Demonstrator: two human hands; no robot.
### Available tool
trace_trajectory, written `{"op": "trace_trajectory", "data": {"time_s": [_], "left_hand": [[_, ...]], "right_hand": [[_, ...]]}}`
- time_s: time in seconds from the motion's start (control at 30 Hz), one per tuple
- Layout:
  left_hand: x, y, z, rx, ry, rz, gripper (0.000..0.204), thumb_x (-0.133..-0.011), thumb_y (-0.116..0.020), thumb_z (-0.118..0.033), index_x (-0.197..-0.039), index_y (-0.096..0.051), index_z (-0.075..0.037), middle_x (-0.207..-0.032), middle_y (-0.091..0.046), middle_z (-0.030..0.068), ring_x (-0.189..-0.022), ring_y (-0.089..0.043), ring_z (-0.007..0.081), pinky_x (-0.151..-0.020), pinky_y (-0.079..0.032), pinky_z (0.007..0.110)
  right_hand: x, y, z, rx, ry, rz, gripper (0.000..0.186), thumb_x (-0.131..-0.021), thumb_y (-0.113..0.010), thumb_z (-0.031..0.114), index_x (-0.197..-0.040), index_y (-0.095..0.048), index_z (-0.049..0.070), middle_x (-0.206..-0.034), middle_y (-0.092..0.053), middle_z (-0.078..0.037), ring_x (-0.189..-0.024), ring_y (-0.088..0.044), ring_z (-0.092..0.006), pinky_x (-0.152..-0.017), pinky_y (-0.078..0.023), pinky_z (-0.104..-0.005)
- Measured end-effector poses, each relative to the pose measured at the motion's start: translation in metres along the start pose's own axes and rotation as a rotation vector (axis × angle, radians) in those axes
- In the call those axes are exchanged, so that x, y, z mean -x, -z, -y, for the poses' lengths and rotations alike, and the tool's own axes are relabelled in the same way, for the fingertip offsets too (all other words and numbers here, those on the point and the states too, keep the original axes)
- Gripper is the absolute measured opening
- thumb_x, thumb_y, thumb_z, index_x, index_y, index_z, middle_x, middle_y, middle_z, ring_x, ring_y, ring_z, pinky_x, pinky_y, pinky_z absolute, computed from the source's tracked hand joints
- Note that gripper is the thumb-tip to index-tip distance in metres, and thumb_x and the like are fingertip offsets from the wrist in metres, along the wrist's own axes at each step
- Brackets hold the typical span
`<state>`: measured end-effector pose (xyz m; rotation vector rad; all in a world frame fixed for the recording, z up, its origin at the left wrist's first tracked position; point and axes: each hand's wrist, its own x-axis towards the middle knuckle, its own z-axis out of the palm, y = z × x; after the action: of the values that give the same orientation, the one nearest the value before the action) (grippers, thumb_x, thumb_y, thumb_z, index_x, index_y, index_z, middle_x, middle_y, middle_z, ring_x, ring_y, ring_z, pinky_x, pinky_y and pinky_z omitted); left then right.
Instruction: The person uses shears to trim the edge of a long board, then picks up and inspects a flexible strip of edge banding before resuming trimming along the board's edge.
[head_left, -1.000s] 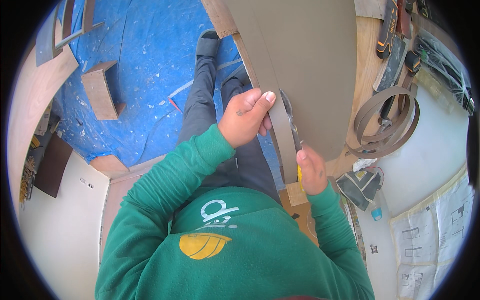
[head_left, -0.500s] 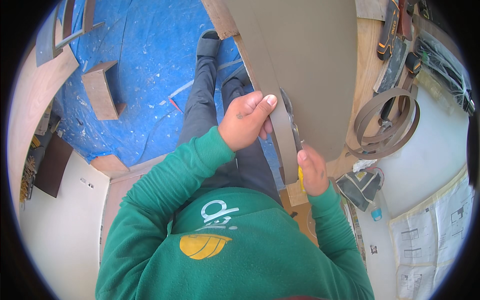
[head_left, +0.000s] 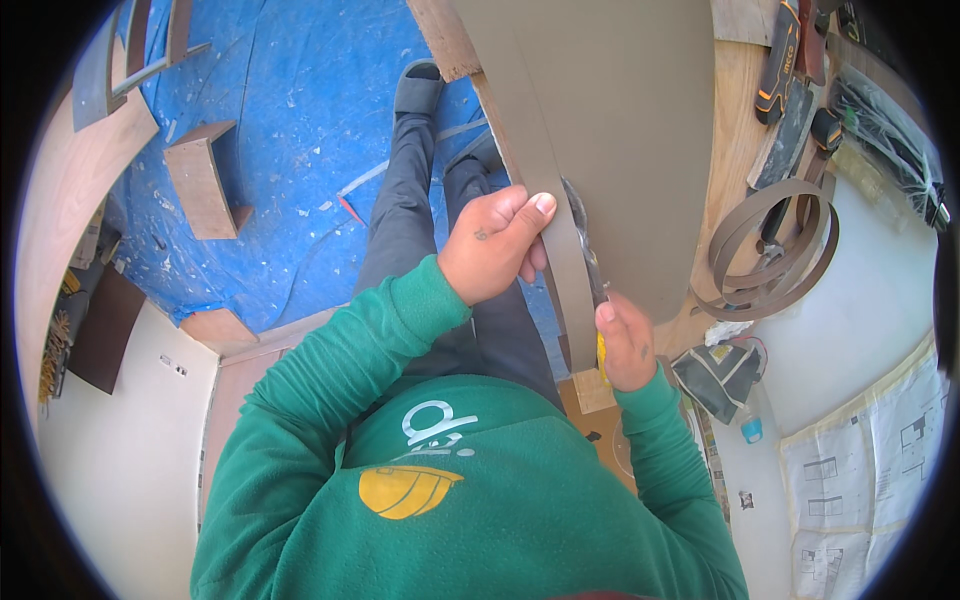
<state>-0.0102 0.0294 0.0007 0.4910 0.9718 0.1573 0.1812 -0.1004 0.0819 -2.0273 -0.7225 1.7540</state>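
My left hand (head_left: 497, 238) is closed on a thin grey-brown edging strip (head_left: 570, 275), thumb on top and fingers curled beneath. The strip runs lengthwise along the left side of a large grey-brown panel (head_left: 640, 120). Just right of the strip, my right hand (head_left: 628, 342) is wrapped round what look like snips (head_left: 584, 235), with dark metal blades and a yellow handle. Their blades point away from me, beside the strip and over the panel. My palm hides most of the handle, and I cannot tell whether the blades touch the strip.
Coiled edging strip (head_left: 725, 250) lies right of the panel, near a black-and-orange tool (head_left: 777, 65). A dark pouch (head_left: 718, 378) sits closer to me. Blue sheeting (head_left: 290, 120) covers the floor at left, with a wooden bracket-shaped piece (head_left: 200, 185) on it. Drawings (head_left: 860, 470) hang lower right.
The snips' blades have shifted slightly to the right, and the strip has turned a little. Both hands stay almost in place, with the same holds.
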Motion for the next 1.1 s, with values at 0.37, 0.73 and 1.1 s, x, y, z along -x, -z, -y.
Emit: {"op": "trace_trajectory", "data": {"time_s": [0.37,0.73,1.1], "left_hand": [[0.003,-0.003,-0.005,0.04,0.004,-0.023,0.041,-0.11,-0.05,-0.037,-0.098,-0.063,-0.001,-0.071,-0.063,0.0055,-0.058,-0.059,0.0112,-0.054,-0.05,0.026],[0.006,0.0,-0.008,0.012,0.008,-0.001,0.042,-0.11,-0.049,-0.038,-0.096,-0.063,-0.001,-0.074,-0.064,0.0056,-0.06,-0.06,0.0113,-0.055,-0.051,0.026],[-0.012,0.017,-0.023,-0.129,-0.147,-0.118,0.043,-0.109,-0.05,-0.038,-0.086,-0.06,-0.004,-0.068,-0.061,0.0037,-0.056,-0.055,0.0093,-0.052,-0.045,0.026]], "right_hand": [[-0.01,0.0,0.009,-0.04,0.005,0.045,0.043,-0.107,-0.047,0.039,-0.087,-0.052,0.001,-0.073,-0.043,-0.003,-0.069,-0.039,-0.0142,-0.062,-0.036,-0.0331],[-0.005,-0.002,0.006,-0.034,-0.001,0.005,0.048,-0.106,-0.051,0.043,-0.085,-0.052,0.0,-0.071,-0.044,-0.003,-0.067,-0.039,-0.0145,-0.061,-0.036,-0.0333],[-0.008,0.002,0.014,-0.008,0.012,0.027,0.045,-0.106,-0.05,0.041,-0.09,-0.055,-0.001,-0.072,-0.043,-0.003,-0.068,-0.039,-0.0146,-0.061,-0.036,-0.0332]]}}
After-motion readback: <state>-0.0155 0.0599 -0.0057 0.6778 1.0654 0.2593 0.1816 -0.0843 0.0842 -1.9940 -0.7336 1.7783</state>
